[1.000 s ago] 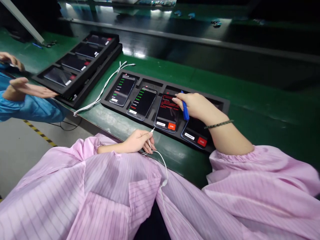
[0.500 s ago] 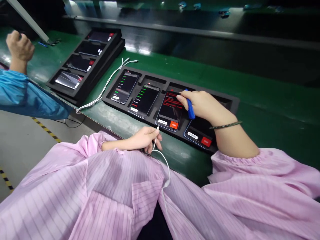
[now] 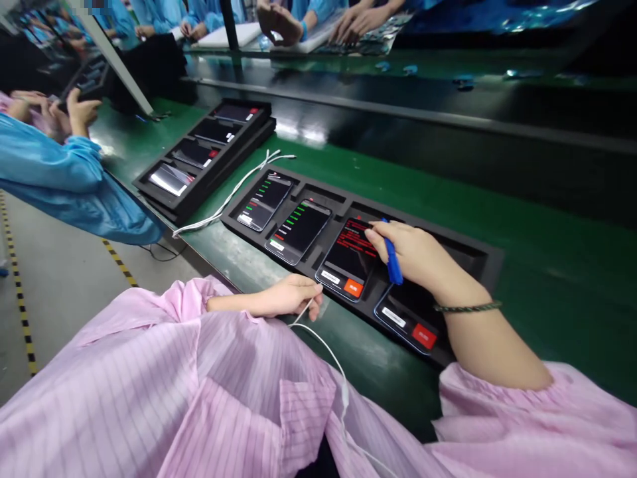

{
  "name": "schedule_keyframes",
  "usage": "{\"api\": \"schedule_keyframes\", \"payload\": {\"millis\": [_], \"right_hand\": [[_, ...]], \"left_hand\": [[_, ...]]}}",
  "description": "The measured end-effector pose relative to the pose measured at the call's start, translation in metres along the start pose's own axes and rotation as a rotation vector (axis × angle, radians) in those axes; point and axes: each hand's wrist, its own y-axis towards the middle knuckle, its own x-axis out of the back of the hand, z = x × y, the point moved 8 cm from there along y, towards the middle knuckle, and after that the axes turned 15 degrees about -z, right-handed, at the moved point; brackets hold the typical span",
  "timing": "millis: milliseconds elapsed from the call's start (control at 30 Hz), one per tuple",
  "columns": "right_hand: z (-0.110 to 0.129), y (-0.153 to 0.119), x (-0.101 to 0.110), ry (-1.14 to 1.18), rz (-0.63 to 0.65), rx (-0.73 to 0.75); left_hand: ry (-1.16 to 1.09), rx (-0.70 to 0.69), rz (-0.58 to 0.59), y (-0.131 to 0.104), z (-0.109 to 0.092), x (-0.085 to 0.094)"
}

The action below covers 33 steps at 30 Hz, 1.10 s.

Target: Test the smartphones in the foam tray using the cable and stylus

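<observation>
My left hand (image 3: 291,295) is closed on a white charging cable (image 3: 331,350), its fingertips at the lower edge of the third phone (image 3: 343,259). The plug is hidden by the fingers, so I cannot tell if it is in the phone. Red text and an orange-red block show on that phone's dark screen. My right hand (image 3: 423,255) grips a blue pen (image 3: 394,265), with fingertips over the screen's upper right. A black tray (image 3: 490,269) holds this phone, two phones with mostly green lines to its left, and a fourth phone (image 3: 401,325) partly under my right hand.
Stacked black trays (image 3: 199,189) with more phones stand to the left. White cables (image 3: 233,192) lie between them and my tray. A co-worker's blue sleeve (image 3: 60,156) is at far left. Across the bench, other people's hands (image 3: 365,23) work beyond a dark raised strip (image 3: 398,99).
The view has tilted up, bringing people across the bench into sight. The plug, visible earlier at the third phone's lower edge, is now covered by my left fingers. The co-worker's hands have moved.
</observation>
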Motion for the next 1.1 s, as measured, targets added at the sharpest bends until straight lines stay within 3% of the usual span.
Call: {"api": "schedule_keyframes", "payload": {"millis": [200,367,467,533,567,633,700,767,833,900,1100], "right_hand": [[0.007,-0.001,0.005,0.087,-0.058,0.047],[0.000,-0.001,0.002,0.126,-0.021,-0.016],[-0.009,0.000,0.002,0.137,0.007,-0.075],[-0.014,0.000,0.003,0.137,0.005,-0.084],[-0.016,-0.001,0.004,0.136,-0.004,-0.082],[-0.025,-0.004,0.009,0.127,-0.068,-0.095],[-0.038,-0.007,0.018,0.114,-0.191,-0.115],[-0.051,-0.012,0.032,0.087,-0.326,-0.115],[-0.062,-0.018,0.050,0.028,-0.434,-0.122],[-0.069,-0.025,0.070,-0.029,-0.510,-0.151],[-0.079,-0.047,0.107,-0.146,-0.553,-0.290]], "left_hand": [[-0.212,0.248,0.172,-0.011,0.008,-0.011],[-0.285,0.281,0.257,-0.001,0.008,-0.015],[-0.196,0.279,0.330,0.005,0.009,-0.016],[0.005,0.163,0.322,0.006,0.005,-0.011],[0.149,0.039,0.263,0.005,-0.003,-0.004],[0.443,-0.302,0.081,-0.006,-0.029,0.012],[0.616,-0.630,0.035,-0.032,-0.055,0.012],[0.629,-0.814,0.282,-0.063,-0.065,-0.007],[0.564,-0.832,0.656,-0.087,-0.060,-0.026],[0.497,-0.797,0.871,-0.097,-0.054,-0.034],[0.584,-0.886,0.926,-0.091,-0.042,-0.034]]}}
